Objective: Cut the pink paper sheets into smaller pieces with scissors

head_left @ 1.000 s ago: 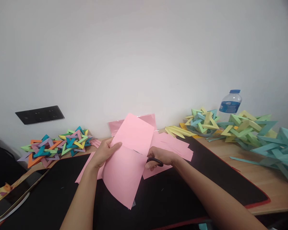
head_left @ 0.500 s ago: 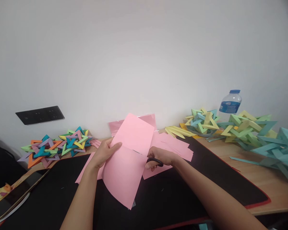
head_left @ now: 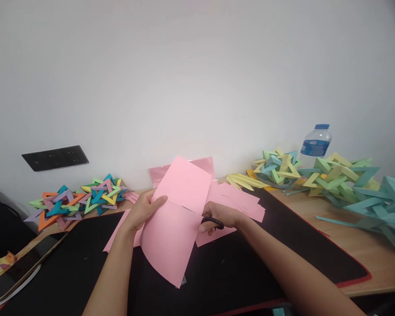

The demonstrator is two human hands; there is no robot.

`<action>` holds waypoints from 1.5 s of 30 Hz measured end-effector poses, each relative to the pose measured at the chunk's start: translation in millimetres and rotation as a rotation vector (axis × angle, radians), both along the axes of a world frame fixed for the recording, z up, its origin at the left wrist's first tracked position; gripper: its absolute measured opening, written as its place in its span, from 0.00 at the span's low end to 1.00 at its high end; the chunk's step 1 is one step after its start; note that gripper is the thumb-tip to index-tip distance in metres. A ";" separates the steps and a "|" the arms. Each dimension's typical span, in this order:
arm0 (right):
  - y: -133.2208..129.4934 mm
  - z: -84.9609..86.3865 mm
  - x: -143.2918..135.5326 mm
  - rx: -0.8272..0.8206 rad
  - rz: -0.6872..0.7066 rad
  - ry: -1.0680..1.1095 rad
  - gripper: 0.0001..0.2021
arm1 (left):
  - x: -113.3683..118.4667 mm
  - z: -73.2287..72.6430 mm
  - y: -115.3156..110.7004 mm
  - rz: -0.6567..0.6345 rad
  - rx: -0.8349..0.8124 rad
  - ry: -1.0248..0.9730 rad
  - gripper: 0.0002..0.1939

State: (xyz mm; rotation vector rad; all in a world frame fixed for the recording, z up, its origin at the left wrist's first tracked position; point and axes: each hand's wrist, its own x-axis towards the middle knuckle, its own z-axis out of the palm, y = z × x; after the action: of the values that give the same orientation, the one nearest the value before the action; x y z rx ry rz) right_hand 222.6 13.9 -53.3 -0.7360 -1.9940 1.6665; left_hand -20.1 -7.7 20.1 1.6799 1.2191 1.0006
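A large pink sheet of paper (head_left: 174, 237) is held up over the mat, its lower half curving toward me. My left hand (head_left: 146, 210) pinches its left edge, thumb on the front. At the right edge my right hand (head_left: 215, 217) grips black-handled scissors (head_left: 217, 223). A little of the blade shows at a slit across the middle of the sheet; the rest is hidden by the paper. Behind my right hand lie more pink paper pieces (head_left: 246, 202), and another pink stack (head_left: 118, 230) lies under my left wrist.
A black mat (head_left: 243, 272) with red edging covers the wooden desk (head_left: 358, 250). Folded paper stars (head_left: 102, 193) stand at left, more paper models (head_left: 339, 180) at right. Yellow strips (head_left: 245, 180), a bottle (head_left: 316, 140) and a phone (head_left: 26, 265) are also around. A black socket panel (head_left: 55, 158) is on the wall.
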 end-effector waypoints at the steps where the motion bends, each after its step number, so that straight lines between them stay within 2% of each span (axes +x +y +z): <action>1: 0.1 -0.2 0.1 0.001 0.001 0.001 0.17 | -0.2 -0.3 0.2 -0.004 0.000 -0.007 0.13; 12: 3.7 -6.2 0.2 0.023 -0.012 -0.023 0.16 | 0.6 -1.8 1.3 -0.017 0.034 0.043 0.14; 23: 1.0 -2.7 0.3 0.032 0.010 -0.003 0.15 | 1.2 -3.1 1.2 -0.003 0.036 0.071 0.13; 45: -4.9 7.7 -0.4 0.049 -0.069 -0.056 0.13 | 2.1 -1.9 0.3 -0.016 0.049 0.048 0.13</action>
State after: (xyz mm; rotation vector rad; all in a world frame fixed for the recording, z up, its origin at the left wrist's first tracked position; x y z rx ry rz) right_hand 222.2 9.0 -45.6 -0.8324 -2.0167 1.5683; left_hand -17.9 -7.4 18.2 1.7581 1.2195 0.9930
